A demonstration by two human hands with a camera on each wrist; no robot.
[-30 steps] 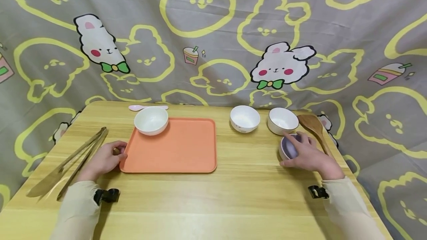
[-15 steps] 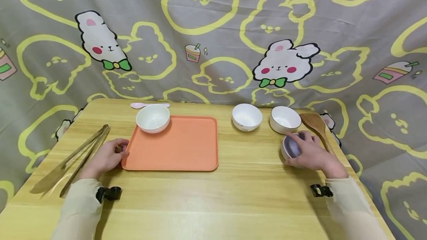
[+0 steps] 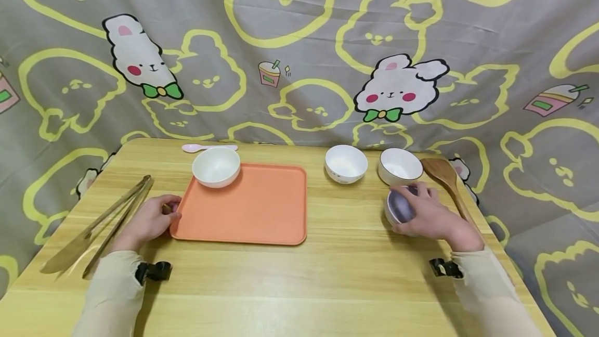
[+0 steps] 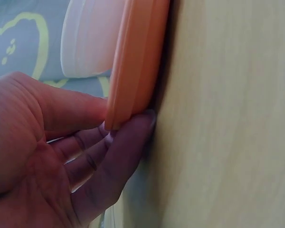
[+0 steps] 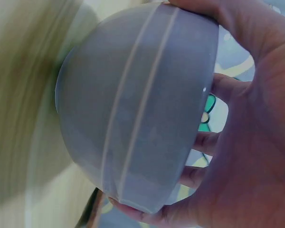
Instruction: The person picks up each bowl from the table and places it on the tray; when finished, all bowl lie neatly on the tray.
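At the left short side of an orange tray [image 3: 248, 207], my left hand [image 3: 152, 221] pinches the rim; the left wrist view has the thumb [image 4: 78, 110] at the rim and a finger beneath it. A pale, plain bowl [image 3: 216, 168] sits on the tray's back left corner. My right hand [image 3: 430, 217] grips a small grey-purple bowl [image 3: 398, 207] from above, thumb and fingers spread across its rim. Two pale stripes run round this bowl's outside [image 5: 133, 104] in the right wrist view, its base close over the table.
Behind the held bowl stand a dark-rimmed white bowl [image 3: 400, 165] and a patterned white bowl [image 3: 346, 164]. A wooden spatula [image 3: 442, 173] lies at the right edge. Metal tongs [image 3: 100, 225] lie left, beside my left forearm; a pink spoon [image 3: 196, 147] is at the back.
The grey-purple bowl has shifted slightly left with my right hand in the last half second. The tray's front right corner has come a little nearer; my left hand keeps its pinch.
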